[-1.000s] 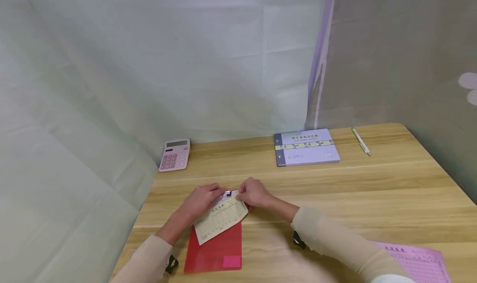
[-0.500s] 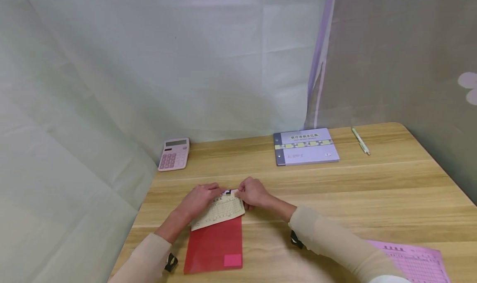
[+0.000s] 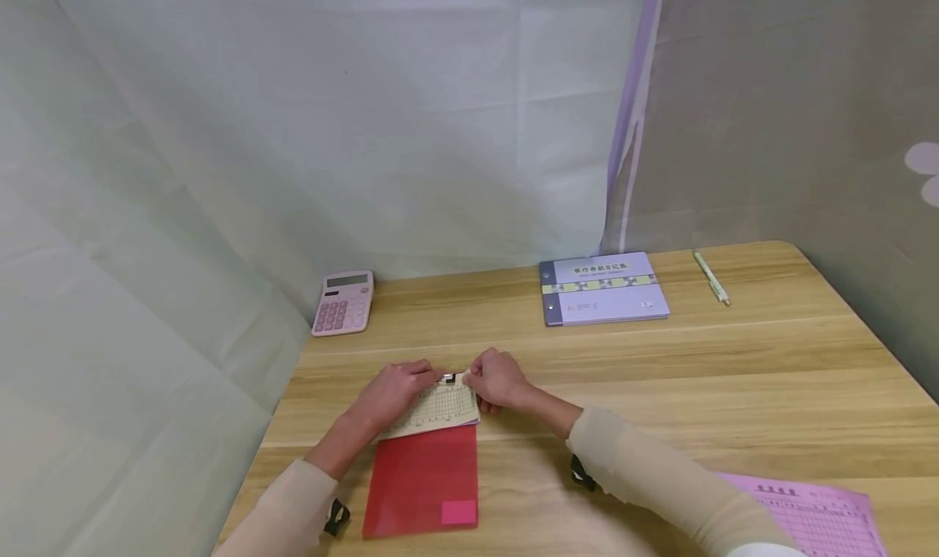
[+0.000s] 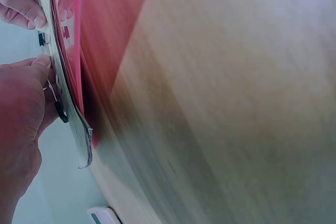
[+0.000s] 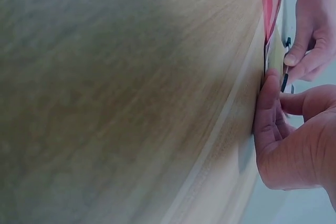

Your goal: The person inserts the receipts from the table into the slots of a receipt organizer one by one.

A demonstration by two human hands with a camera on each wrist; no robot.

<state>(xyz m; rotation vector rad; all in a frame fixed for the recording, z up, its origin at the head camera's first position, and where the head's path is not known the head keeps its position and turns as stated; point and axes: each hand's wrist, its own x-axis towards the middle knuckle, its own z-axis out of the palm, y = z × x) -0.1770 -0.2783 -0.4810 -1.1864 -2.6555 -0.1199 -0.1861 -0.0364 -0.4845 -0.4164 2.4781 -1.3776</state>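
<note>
A red plastic folder (image 3: 421, 479) with a pink label lies on the table. At its top edge is a metal lever clip (image 3: 450, 379) with black ends. Just below the clip lies a cream printed form (image 3: 443, 408), covering the folder's upper part. My left hand (image 3: 392, 394) pinches the clip's wire lever, seen best in the right wrist view. At the form's upper right corner, my right hand (image 3: 501, 380) pinches the paper with thumb and fingers. Other sheets show edge-on beneath it in the left wrist view. Whether the clip grips the form, I cannot tell.
A pink calculator (image 3: 343, 303) sits at the back left of the wooden table (image 3: 623, 377). Behind my right hand lie a lilac account book (image 3: 609, 304) and a pale green pen (image 3: 711, 278). A pink printed form (image 3: 814, 512) lies front right, partly under my right sleeve.
The cream form has moved up toward the clip and now lies straighter, baring more of the red folder below. Both hands have stayed almost in place.
</note>
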